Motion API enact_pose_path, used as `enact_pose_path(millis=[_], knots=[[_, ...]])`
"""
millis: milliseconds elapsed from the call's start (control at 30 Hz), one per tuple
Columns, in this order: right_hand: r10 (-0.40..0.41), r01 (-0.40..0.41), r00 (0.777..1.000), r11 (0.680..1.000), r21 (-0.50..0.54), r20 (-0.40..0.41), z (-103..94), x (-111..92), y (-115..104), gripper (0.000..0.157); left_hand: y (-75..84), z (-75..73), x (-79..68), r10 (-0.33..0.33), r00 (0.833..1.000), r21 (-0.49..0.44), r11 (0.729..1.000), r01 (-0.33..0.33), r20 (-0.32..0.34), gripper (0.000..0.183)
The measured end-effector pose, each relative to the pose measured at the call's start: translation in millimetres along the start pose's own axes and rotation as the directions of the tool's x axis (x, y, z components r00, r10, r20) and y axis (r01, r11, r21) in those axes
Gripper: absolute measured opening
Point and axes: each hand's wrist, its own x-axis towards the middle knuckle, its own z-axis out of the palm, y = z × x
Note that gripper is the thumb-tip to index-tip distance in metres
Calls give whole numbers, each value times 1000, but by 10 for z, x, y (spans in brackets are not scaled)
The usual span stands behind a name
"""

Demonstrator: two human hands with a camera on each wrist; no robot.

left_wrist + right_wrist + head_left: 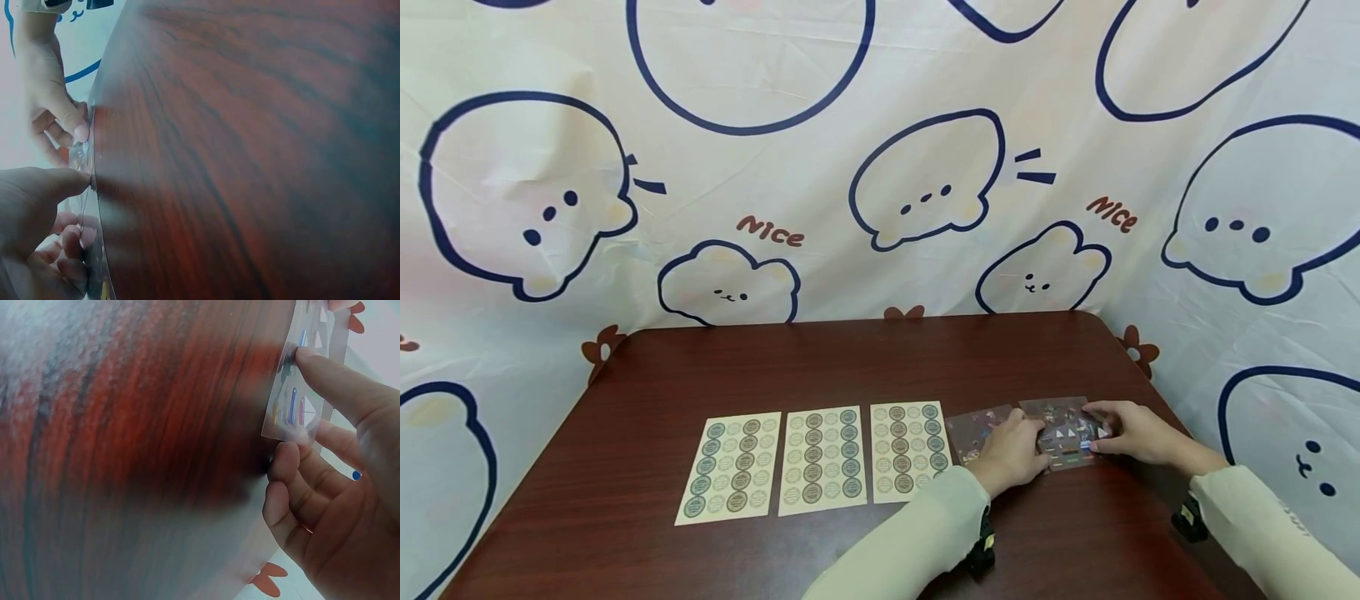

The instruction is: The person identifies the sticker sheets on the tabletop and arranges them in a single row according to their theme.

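A clear sticker sheet (1063, 454) with small printed shapes lies at the right of the table, between the two hands. My right hand (1138, 433) holds its right edge; in the right wrist view the thumb (319, 372) lies on the printed face. At the sheet's left edge is my left hand (1009, 450), its thumb (65, 181) against the edge in the left wrist view and its other fingers bent. Beneath the left hand, partly hidden, a second clear sheet (970, 427) with colourful prints lies on the table.
Three cream sheets of round labels, the left one (730, 467), the middle one (823, 458) and the right one (910, 450), lie in a row on the dark wooden table (850, 358). A cartoon-printed cloth (820, 183) hangs behind and beside the table.
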Motion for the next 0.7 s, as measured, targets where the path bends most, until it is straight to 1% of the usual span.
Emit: enact_pose_path(millis=[300,600,700], knots=[[-5,5,1000,1000,-6,5,11,14,27,66,-51,-21,21,33,999,25,999,-34,42,53],[-25,25,1000,1000,-13,3,-8,-8,21,66,-75,-41,39,73,995,21,997,-74,74,48],[-35,35,999,999,-18,16,-16,-2,36,67,-91,-43,47,92,992,6,996,-93,82,47]])
